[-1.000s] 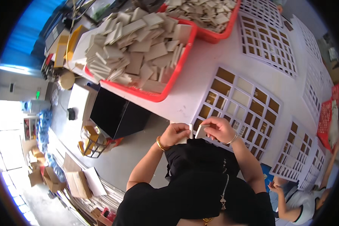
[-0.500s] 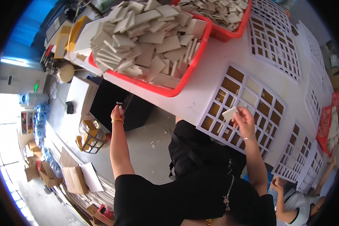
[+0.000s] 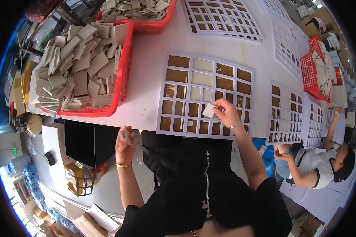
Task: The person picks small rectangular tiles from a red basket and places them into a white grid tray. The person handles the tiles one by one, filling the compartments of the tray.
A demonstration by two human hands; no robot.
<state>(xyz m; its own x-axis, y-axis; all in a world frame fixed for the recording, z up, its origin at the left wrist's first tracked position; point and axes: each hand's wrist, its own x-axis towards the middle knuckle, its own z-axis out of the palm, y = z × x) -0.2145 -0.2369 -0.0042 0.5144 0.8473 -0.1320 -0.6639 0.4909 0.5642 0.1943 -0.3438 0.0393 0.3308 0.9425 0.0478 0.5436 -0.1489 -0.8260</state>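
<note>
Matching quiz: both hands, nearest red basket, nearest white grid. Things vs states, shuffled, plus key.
1. left hand
2. right hand
3. nearest red basket
4. nearest white grid

A. heaped with pale tiles
B. brown showing through many openings
C. over the grid, pinching a pale square piece
D. gold-coloured bracelet at wrist

Pairs: 1-D, 2-C, 3-A, 4-B
</note>
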